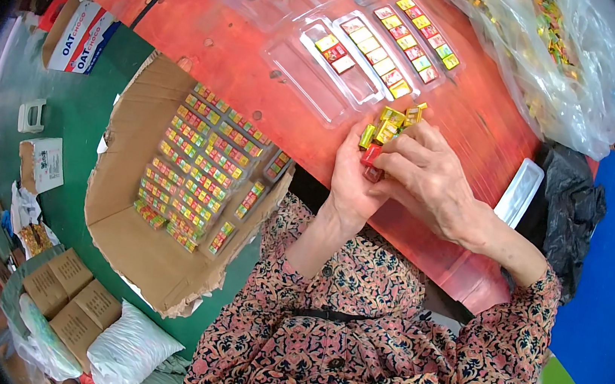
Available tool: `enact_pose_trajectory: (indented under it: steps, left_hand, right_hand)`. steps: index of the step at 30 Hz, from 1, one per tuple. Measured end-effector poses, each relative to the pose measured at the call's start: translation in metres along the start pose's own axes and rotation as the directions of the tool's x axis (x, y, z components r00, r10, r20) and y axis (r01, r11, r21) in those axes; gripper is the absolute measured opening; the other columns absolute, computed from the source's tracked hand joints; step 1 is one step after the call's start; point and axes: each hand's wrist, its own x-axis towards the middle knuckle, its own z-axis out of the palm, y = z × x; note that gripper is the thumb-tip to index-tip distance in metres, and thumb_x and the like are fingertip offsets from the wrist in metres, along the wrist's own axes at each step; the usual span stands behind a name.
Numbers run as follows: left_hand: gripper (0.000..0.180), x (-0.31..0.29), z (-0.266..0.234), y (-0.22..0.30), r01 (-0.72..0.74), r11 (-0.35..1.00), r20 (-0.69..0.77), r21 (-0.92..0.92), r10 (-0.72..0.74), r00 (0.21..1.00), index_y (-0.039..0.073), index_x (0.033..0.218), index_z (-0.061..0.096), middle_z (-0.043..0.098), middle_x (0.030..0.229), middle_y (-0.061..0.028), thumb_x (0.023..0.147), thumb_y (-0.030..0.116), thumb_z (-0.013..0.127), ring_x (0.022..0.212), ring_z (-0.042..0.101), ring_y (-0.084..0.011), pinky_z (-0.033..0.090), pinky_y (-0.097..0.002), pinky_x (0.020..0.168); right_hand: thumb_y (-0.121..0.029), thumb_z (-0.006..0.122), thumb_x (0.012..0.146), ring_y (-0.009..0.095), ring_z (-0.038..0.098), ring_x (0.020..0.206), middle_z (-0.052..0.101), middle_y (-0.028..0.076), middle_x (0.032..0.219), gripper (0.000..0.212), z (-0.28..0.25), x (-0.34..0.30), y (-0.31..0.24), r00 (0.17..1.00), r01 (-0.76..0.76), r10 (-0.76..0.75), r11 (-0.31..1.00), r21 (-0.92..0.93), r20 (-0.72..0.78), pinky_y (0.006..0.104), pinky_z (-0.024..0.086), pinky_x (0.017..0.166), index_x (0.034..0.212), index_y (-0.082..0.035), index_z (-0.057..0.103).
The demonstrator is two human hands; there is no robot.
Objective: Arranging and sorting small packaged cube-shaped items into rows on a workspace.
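Several small wrapped blocks (388, 126), yellow and red, lie in my cupped left hand (351, 176) near the table's front edge. My right hand (431, 172) bends over them from the right, with its fingertips closed on the red ones. Its fingers partly hide the blocks. Just beyond my hands lies a clear plastic tray (361, 90) with long narrow slots. Similar blocks in red, yellow and green fill a row (376, 56) in it. A shorter row (335, 52) to the left takes up only part of its slot.
The red table (217, 53) also bears a large clear bag (518, 72) of wrapped pieces at the far right. A metal scoop-like tray (520, 190) and a black plastic bag (567, 214) sit right. On the left, a big cardboard box (110, 223) holds many filled trays (197, 164).
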Motion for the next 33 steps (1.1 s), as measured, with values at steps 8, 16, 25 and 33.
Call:
enact_pose_trajectory:
  steps: [8,16,25,33]
  left_hand:
    - [0.051,-0.006,-0.001,-0.001,-0.036,0.996,0.018,0.076,0.035,0.999,0.004,0.133,0.034,0.042,0.130,-0.0164,0.095,0.035,0.022,0.117,0.044,-0.0267,0.036,-0.0380,0.100]
    - [0.053,-0.013,-0.001,-0.002,-0.029,0.999,0.084,-0.021,0.031,0.996,0.004,0.136,0.028,0.036,0.134,-0.0201,0.094,0.036,0.022,0.123,0.037,-0.0258,0.031,-0.0394,0.102]
    - [0.034,-0.004,-0.019,-0.002,-0.031,0.978,-0.048,-0.206,0.022,0.999,0.015,0.117,0.050,0.056,0.116,-0.0050,0.093,0.034,0.035,0.109,0.052,-0.0231,0.037,-0.0484,0.096]
    - [0.037,-0.004,-0.013,-0.003,-0.041,0.988,-0.040,-0.149,0.035,0.999,0.009,0.118,0.048,0.056,0.115,-0.0098,0.094,0.033,0.034,0.108,0.052,-0.0301,0.036,-0.0526,0.097]
  right_hand:
    - [-0.011,0.059,0.064,0.025,0.048,0.081,0.051,0.008,0.087,0.028,0.001,0.003,0.000,0.996,0.041,-0.032,0.992,-0.116,0.078,0.0347,0.042,0.070,0.092,-0.005,0.059]
    - [-0.010,0.053,0.070,0.025,0.049,0.086,0.049,0.010,0.089,0.026,0.002,0.013,0.002,0.966,0.168,-0.135,0.976,-0.138,0.218,0.0349,0.043,0.073,0.094,-0.003,0.057]
    - [-0.005,0.054,0.072,0.030,0.059,0.075,0.054,0.013,0.086,0.020,-0.005,0.064,0.045,0.994,0.102,-0.102,0.995,-0.022,-0.029,0.0351,0.048,0.064,0.091,0.001,0.057]
    - [-0.007,0.053,0.069,0.031,0.054,0.078,0.050,0.015,0.081,0.011,0.013,0.079,0.073,0.959,0.274,-0.259,0.949,-0.158,0.112,0.0382,0.045,0.065,0.075,0.002,0.051]
